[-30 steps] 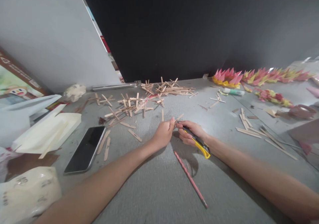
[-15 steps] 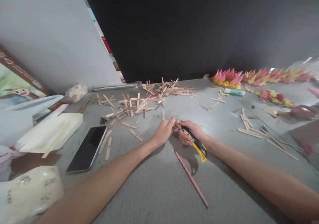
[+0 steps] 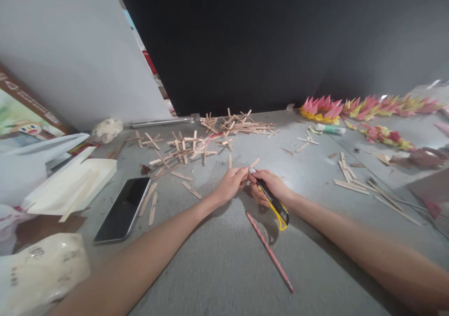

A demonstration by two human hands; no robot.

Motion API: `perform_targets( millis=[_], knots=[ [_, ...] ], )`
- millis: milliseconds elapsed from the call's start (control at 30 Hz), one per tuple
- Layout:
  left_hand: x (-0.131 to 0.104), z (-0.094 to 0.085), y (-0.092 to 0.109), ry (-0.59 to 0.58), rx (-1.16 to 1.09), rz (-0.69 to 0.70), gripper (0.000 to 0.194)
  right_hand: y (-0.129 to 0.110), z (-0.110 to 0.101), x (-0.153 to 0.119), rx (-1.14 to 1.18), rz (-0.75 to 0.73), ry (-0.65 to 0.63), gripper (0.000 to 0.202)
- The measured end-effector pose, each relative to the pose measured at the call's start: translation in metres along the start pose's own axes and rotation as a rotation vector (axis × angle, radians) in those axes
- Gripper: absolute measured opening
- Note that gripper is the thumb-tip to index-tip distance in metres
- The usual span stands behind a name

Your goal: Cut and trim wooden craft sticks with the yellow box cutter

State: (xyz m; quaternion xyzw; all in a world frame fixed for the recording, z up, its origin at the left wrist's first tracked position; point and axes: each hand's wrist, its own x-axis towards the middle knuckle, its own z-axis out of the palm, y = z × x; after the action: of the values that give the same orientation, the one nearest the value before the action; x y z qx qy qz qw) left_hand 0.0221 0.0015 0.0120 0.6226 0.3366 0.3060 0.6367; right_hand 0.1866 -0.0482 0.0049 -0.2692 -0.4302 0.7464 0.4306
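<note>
1. One pale wooden stick (image 3: 255, 163) shows its flat, rounded end past the fingertips, slanting up and away to the right; the rest is hidden by the hands.
2. One utility knife (image 3: 272, 198) has a black body with pale lettering, a metal tip and a yellow edge ending in a loop. It slants from the stick down toward the right wrist.
3. Two hands meet over the middle of the gray table (image 3: 210, 271). The left hand (image 3: 229, 186) has thumb and fingers closed in a pinch on the stick; the right hand (image 3: 268, 187) is curled closed around the knife, its fingertips beside the left ones.
4. One pink pencil (image 3: 270, 253) lies slanted on the near side of the hands.
5. Many wooden sticks (image 3: 245, 127) lie beyond, heaped and crossed, some joined into upright shapes.
6. One dark-screened phone (image 3: 122, 209) lies to the left, with loose sticks beside it and a cream tray (image 3: 101, 172) behind it.
7. Several pink and yellow folded-paper pieces (image 3: 321, 110) sit at the far right, near a green-and-white glue stick (image 3: 330, 129).
</note>
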Motion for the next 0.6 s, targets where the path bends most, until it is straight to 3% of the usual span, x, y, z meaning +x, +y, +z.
perform_targets(
  millis=[600],
  knots=[
    [-0.001,-0.009,0.014,-0.132,0.024,-0.034,0.047,-0.006,0.005,-0.003,-0.020,0.031,-0.003,0.026]
  ],
)
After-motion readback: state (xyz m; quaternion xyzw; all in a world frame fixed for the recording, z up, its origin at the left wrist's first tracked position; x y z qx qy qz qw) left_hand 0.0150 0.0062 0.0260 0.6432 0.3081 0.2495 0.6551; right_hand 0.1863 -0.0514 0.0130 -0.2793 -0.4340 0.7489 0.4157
